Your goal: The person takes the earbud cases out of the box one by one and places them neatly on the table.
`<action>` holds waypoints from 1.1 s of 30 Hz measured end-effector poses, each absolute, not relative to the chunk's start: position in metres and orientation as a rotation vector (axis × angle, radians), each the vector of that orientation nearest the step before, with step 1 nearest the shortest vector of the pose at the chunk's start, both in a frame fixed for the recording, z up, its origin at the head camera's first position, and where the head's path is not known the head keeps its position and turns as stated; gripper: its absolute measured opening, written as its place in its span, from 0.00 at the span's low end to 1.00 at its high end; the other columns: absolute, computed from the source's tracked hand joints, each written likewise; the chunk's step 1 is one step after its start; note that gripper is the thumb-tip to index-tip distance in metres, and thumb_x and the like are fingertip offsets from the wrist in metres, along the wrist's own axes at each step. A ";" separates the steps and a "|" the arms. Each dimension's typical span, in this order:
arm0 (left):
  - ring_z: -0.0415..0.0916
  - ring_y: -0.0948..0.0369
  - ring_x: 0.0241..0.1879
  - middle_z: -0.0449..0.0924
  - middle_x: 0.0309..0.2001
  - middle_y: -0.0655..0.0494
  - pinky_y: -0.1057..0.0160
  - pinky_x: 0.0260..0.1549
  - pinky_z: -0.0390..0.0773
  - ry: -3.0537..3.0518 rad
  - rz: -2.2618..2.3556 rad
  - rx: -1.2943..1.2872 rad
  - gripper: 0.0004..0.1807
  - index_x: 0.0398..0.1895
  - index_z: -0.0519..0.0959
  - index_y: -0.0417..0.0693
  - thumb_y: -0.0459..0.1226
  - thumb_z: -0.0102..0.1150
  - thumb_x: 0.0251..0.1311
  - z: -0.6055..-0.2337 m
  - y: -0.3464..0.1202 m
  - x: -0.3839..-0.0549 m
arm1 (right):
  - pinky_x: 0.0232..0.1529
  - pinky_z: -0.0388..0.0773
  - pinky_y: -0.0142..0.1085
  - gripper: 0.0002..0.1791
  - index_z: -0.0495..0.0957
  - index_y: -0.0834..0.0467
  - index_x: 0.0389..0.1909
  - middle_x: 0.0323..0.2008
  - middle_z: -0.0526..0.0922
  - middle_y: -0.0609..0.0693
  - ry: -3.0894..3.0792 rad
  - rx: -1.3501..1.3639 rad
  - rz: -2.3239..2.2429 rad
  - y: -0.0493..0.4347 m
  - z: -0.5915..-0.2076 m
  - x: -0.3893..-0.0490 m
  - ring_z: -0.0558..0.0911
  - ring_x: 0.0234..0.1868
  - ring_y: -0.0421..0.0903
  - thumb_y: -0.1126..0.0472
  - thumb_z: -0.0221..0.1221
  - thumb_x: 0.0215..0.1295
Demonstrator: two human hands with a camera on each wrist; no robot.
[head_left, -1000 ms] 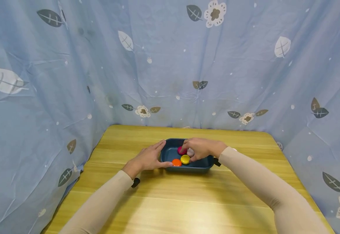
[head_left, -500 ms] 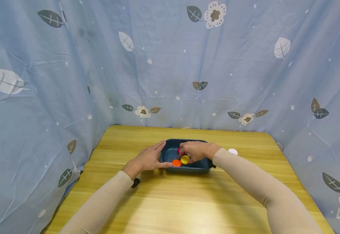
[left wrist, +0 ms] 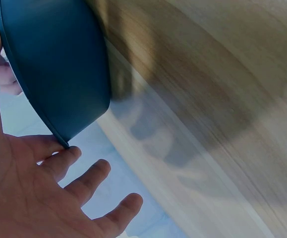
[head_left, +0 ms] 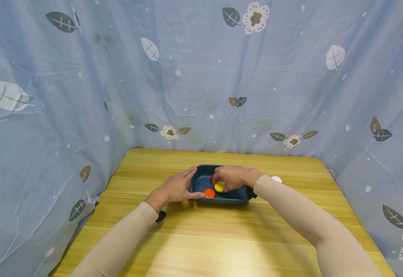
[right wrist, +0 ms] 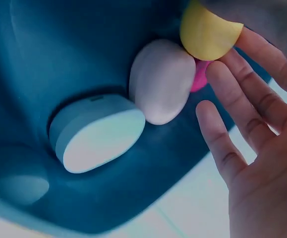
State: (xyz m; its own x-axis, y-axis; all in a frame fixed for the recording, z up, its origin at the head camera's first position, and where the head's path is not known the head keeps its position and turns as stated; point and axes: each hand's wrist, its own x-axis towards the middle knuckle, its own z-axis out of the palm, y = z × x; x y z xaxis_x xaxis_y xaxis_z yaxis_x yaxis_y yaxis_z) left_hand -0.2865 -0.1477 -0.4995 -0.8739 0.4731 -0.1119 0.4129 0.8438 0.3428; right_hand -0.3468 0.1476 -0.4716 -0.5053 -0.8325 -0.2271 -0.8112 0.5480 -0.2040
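My left hand (head_left: 175,187) spans the left end of a dark blue rectangular basin (head_left: 234,201), with its thumb at the near rim. In the left wrist view its fingers spread out fairly straight, the foremost touching the basin's rim (left wrist: 32,106). Inside the basin, my right hand (head_left: 235,177) pinches a yellow rounded, egg-like piece (right wrist: 208,33); its thumb is mostly hidden. Beneath that lies a magenta piece (right wrist: 200,77). A pale egg-shaped piece (right wrist: 162,82) and a whitish oval case-like piece (right wrist: 101,136) sit beside each other. An orange rounded piece (head_left: 209,193) lies near my left thumb.
A white round thing (head_left: 276,179) lies on the wooden table (head_left: 208,238) to the right of the basin, partly behind my right sleeve. Blue patterned curtains (head_left: 194,77) enclose the table's back and sides.
My right hand has come down and left over the pieces and closed on the yellow one, which has risen slightly. The white round thing shows more beside the sleeve. My left hand stays put.
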 end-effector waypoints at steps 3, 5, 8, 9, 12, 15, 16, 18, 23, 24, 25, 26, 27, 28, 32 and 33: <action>0.62 0.40 0.93 0.50 0.98 0.54 0.29 0.88 0.67 2.833 0.461 0.678 0.69 1.00 0.50 0.54 0.81 0.63 0.69 -0.500 -0.146 -0.287 | 0.68 0.90 0.45 0.23 0.92 0.55 0.66 0.60 0.89 0.51 2.518 -1.330 -0.197 0.157 -0.465 -0.347 0.88 0.56 0.51 0.59 0.81 0.72; 0.62 0.40 0.93 0.50 0.98 0.54 0.29 0.88 0.67 2.834 0.466 0.674 0.70 1.00 0.50 0.54 0.81 0.63 0.68 -0.500 -0.146 -0.287 | 0.69 0.89 0.48 0.23 0.91 0.56 0.66 0.59 0.89 0.51 2.531 -1.303 -0.270 0.162 -0.461 -0.348 0.88 0.58 0.54 0.59 0.80 0.72; 0.61 0.40 0.93 0.50 0.98 0.54 0.30 0.89 0.67 2.835 0.467 0.675 0.70 0.99 0.50 0.53 0.81 0.63 0.68 -0.501 -0.147 -0.287 | 0.70 0.89 0.52 0.23 0.91 0.56 0.65 0.58 0.88 0.51 2.555 -1.261 -0.369 0.174 -0.457 -0.350 0.88 0.60 0.56 0.58 0.81 0.72; 0.61 0.41 0.93 0.50 0.98 0.54 0.30 0.89 0.67 2.835 0.468 0.677 0.70 0.99 0.51 0.53 0.82 0.63 0.68 -0.502 -0.147 -0.287 | 0.70 0.89 0.53 0.23 0.91 0.56 0.65 0.59 0.88 0.52 2.559 -1.252 -0.404 0.179 -0.455 -0.350 0.88 0.60 0.56 0.58 0.81 0.72; 0.61 0.41 0.93 0.50 0.98 0.54 0.31 0.89 0.67 2.833 0.470 0.686 0.70 0.99 0.51 0.54 0.82 0.63 0.68 -0.502 -0.147 -0.287 | 0.71 0.89 0.56 0.23 0.91 0.56 0.65 0.60 0.88 0.53 2.584 -1.214 -0.490 0.196 -0.451 -0.349 0.89 0.59 0.53 0.59 0.81 0.72; 0.61 0.41 0.93 0.50 0.98 0.54 0.31 0.89 0.67 2.832 0.477 0.693 0.69 1.00 0.50 0.54 0.81 0.63 0.68 -0.501 -0.147 -0.287 | 0.69 0.90 0.58 0.22 0.91 0.57 0.64 0.61 0.89 0.54 2.620 -1.186 -0.546 0.215 -0.448 -0.349 0.91 0.58 0.52 0.61 0.80 0.72; 0.61 0.40 0.93 0.50 0.98 0.54 0.31 0.89 0.67 2.832 0.478 0.695 0.69 1.00 0.50 0.53 0.81 0.63 0.69 -0.501 -0.147 -0.287 | 0.69 0.90 0.59 0.22 0.91 0.56 0.64 0.61 0.89 0.54 2.632 -1.174 -0.566 0.221 -0.447 -0.348 0.91 0.58 0.53 0.62 0.80 0.72; 0.61 0.40 0.93 0.50 0.98 0.53 0.30 0.89 0.67 2.835 0.478 0.698 0.70 0.99 0.50 0.53 0.81 0.64 0.69 -0.502 -0.147 -0.287 | 0.68 0.90 0.61 0.21 0.91 0.57 0.64 0.62 0.90 0.54 2.659 -1.164 -0.597 0.233 -0.446 -0.348 0.93 0.57 0.55 0.62 0.80 0.72; 0.60 0.40 0.93 0.49 0.98 0.53 0.29 0.89 0.66 2.835 0.480 0.694 0.70 1.00 0.50 0.53 0.81 0.64 0.69 -0.504 -0.147 -0.286 | 0.65 0.90 0.64 0.21 0.92 0.56 0.63 0.60 0.91 0.53 2.729 -1.104 -0.670 0.268 -0.448 -0.346 0.94 0.58 0.58 0.61 0.79 0.71; 0.60 0.40 0.93 0.49 0.99 0.53 0.28 0.89 0.66 2.833 0.481 0.691 0.70 1.00 0.50 0.53 0.81 0.64 0.69 -0.504 -0.147 -0.286 | 0.65 0.90 0.64 0.21 0.92 0.55 0.63 0.59 0.91 0.53 2.745 -1.081 -0.680 0.275 -0.449 -0.345 0.94 0.58 0.59 0.61 0.79 0.71; 0.60 0.40 0.94 0.49 0.99 0.53 0.28 0.89 0.65 2.832 0.480 0.688 0.70 1.00 0.49 0.53 0.81 0.64 0.69 -0.504 -0.147 -0.286 | 0.64 0.90 0.64 0.21 0.92 0.56 0.63 0.58 0.91 0.53 2.764 -1.062 -0.683 0.283 -0.450 -0.344 0.93 0.58 0.59 0.61 0.79 0.71; 0.60 0.40 0.94 0.49 0.99 0.53 0.28 0.89 0.65 2.832 0.480 0.685 0.70 1.00 0.49 0.53 0.81 0.64 0.69 -0.504 -0.147 -0.286 | 0.64 0.91 0.64 0.22 0.91 0.56 0.64 0.59 0.91 0.53 2.782 -1.044 -0.680 0.290 -0.450 -0.344 0.93 0.59 0.59 0.61 0.79 0.71; 0.60 0.40 0.94 0.49 0.99 0.53 0.27 0.89 0.64 2.832 0.481 0.682 0.70 1.00 0.49 0.53 0.81 0.64 0.69 -0.504 -0.147 -0.286 | 0.63 0.91 0.63 0.22 0.91 0.57 0.64 0.59 0.91 0.54 2.801 -1.025 -0.682 0.297 -0.451 -0.343 0.93 0.59 0.60 0.61 0.79 0.72; 0.59 0.40 0.94 0.49 0.99 0.53 0.27 0.89 0.64 2.833 0.480 0.680 0.70 1.00 0.49 0.53 0.80 0.64 0.69 -0.504 -0.147 -0.286 | 0.63 0.91 0.63 0.23 0.91 0.58 0.65 0.58 0.91 0.55 2.815 -1.010 -0.689 0.304 -0.451 -0.342 0.93 0.59 0.60 0.61 0.79 0.72; 0.59 0.40 0.94 0.49 0.99 0.53 0.27 0.89 0.64 2.835 0.483 0.681 0.70 1.00 0.50 0.53 0.80 0.65 0.68 -0.502 -0.146 -0.287 | 0.62 0.91 0.65 0.24 0.89 0.62 0.66 0.59 0.91 0.57 2.883 -0.949 -0.695 0.333 -0.456 -0.336 0.93 0.57 0.61 0.63 0.80 0.71; 0.60 0.40 0.94 0.49 0.99 0.52 0.28 0.89 0.64 2.836 0.482 0.683 0.70 1.00 0.50 0.53 0.80 0.65 0.68 -0.502 -0.146 -0.287 | 0.62 0.91 0.66 0.24 0.89 0.63 0.66 0.59 0.91 0.58 2.890 -0.928 -0.708 0.339 -0.458 -0.335 0.93 0.57 0.62 0.64 0.80 0.71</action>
State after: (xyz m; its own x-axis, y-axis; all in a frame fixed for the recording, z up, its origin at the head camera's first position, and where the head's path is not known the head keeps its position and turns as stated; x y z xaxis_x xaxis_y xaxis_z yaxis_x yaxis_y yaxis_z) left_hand -0.2867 -0.1462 -0.5022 -0.8770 0.4696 -0.1019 0.4095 0.8413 0.3529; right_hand -0.3348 0.3394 -0.4577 -0.8223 -0.5578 0.1122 -0.5465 0.7195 -0.4285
